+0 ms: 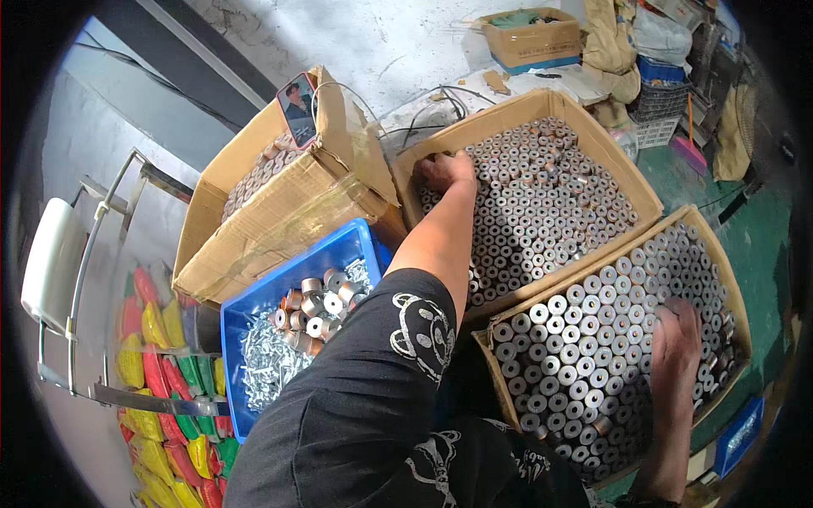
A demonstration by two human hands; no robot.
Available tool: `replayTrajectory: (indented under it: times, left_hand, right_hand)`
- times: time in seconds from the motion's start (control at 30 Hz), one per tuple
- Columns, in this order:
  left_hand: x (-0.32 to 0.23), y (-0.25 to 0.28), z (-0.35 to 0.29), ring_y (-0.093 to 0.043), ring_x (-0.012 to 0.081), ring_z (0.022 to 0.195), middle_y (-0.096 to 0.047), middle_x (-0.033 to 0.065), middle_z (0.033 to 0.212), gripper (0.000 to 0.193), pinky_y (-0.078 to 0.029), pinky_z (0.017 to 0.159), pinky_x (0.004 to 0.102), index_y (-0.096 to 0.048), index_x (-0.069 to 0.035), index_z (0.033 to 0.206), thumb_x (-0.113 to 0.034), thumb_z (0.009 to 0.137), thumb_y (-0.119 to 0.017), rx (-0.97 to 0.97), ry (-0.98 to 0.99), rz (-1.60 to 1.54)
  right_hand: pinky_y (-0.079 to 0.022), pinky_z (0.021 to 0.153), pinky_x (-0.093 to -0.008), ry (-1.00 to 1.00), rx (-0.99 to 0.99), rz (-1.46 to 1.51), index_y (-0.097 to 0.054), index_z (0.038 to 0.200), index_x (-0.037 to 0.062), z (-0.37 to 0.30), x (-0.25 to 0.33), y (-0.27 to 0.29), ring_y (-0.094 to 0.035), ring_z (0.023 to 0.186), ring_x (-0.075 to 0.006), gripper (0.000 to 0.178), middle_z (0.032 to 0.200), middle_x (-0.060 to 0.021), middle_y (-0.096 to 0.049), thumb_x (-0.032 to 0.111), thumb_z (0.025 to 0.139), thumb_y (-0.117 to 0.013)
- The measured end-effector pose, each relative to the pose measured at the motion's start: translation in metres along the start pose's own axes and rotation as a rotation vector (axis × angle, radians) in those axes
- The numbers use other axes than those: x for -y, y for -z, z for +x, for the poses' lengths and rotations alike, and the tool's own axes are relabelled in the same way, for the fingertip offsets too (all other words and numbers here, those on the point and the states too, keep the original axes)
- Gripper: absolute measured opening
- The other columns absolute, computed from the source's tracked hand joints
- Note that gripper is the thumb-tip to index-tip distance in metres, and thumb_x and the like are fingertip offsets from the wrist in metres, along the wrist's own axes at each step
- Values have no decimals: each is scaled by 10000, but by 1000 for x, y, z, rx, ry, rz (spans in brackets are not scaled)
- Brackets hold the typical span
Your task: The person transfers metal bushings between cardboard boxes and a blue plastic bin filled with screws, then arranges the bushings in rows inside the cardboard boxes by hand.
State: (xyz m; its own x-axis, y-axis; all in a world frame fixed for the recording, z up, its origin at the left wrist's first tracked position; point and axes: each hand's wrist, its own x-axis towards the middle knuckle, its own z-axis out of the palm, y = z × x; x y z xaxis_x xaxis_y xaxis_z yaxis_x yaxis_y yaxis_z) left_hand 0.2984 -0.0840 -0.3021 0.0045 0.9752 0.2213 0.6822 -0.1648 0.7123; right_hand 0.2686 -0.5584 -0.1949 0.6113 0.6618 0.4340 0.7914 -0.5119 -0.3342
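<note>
My left hand [449,172] reaches into the left corner of a large cardboard box [542,288] packed with short upright metal cylinders [542,195], each with a hole in its end. Its fingers curl down among the parts, and their tips are hidden. Over the right side of a second cardboard box [720,254], my right hand [676,339] rests on similar grey, ring-ended cylinders [584,347] in tight rows. That hand's fingers are bent downward and bunched, partly dark; whatever lies under them is hidden.
A blue bin [233,339] of small shiny metal pieces, with loose copper-sided cylinders on top, stands left of my sleeve. Behind it, a cardboard box [279,229] holds more cylinders and has a phone [298,110] on its edge. Colourful packets [169,406] are stacked at left.
</note>
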Motion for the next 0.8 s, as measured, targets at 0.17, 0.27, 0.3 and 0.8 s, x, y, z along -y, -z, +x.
replayTrajectory:
  times: [0.17, 0.27, 0.3, 0.8]
  left_hand:
    - [4, 13, 16, -522, 351, 1176, -630, 178, 1192, 443, -402, 1011, 485, -657, -101, 1158, -347, 790, -667, 184, 44, 36]
    - [-1, -8, 13, -576, 389, 1095, -676, 192, 1045, 377, -439, 966, 488, -697, -117, 1056, -367, 774, -692, 143, -173, 33]
    - [-2, -13, 12, -588, 389, 1059, -679, 191, 1052, 391, -442, 956, 495, -704, -99, 1036, -381, 765, -697, 113, -284, 98]
    - [-1, -15, 14, -541, 327, 1174, -591, 169, 1212, 490, -448, 987, 458, -617, -68, 1164, -347, 772, -709, 269, -310, 174]
  right_hand:
    - [-477, 853, -463, 104, -24, 35, -582, 985, -10, 3, -1, -2, -554, 971, -374, 217, 1051, -168, -561, -70, 777, -582]
    - [-468, 856, -449, 81, 20, 77, -594, 1021, -11, 5, 4, 0, -567, 950, -388, 218, 1028, -182, -591, -50, 808, -574]
    - [-473, 848, -442, 74, 4, 102, -601, 1010, -14, 5, 5, -1, -571, 939, -384, 206, 1017, -180, -596, -47, 808, -579]
    - [-474, 839, -451, 104, 50, 92, -586, 1008, 9, -1, 2, -7, -569, 940, -351, 270, 1020, -143, -566, -57, 747, -589]
